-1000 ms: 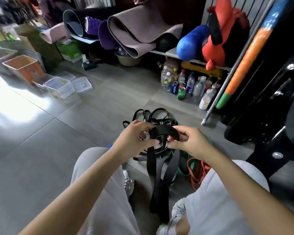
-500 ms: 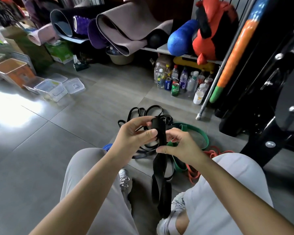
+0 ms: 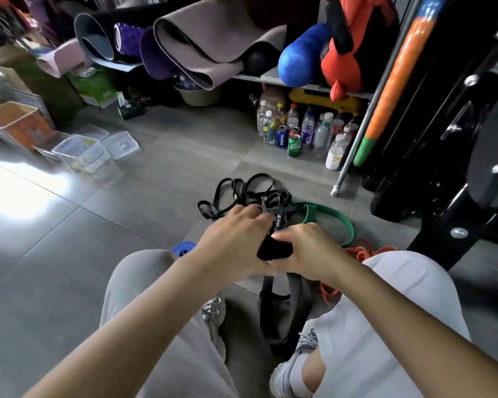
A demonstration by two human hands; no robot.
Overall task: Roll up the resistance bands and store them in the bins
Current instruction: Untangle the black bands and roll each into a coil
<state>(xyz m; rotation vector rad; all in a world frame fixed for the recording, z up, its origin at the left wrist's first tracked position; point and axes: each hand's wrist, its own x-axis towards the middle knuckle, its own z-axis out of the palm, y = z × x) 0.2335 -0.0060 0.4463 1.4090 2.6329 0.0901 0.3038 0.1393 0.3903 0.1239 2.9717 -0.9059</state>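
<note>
L hand (image 3: 236, 239) & R hand (image 3: 308, 251): fingers curled round wide black rubber resistance band (image 3: 273, 249), part-rolled. Grey tile floor (image 3: 69, 254) stretches left to clear plastic bins (image 3: 78, 152); contents can't tell.

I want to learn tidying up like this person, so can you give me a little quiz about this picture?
1. True or false: the left hand and the right hand both hold the black band that is partly rolled up.
2. Which colour is the wide band lying just past the right hand? A green, B yellow, C white.
3. Fill in the gap: the clear bins sit on the person's ____ side.

Key: 1 true; 2 A; 3 left.
</note>
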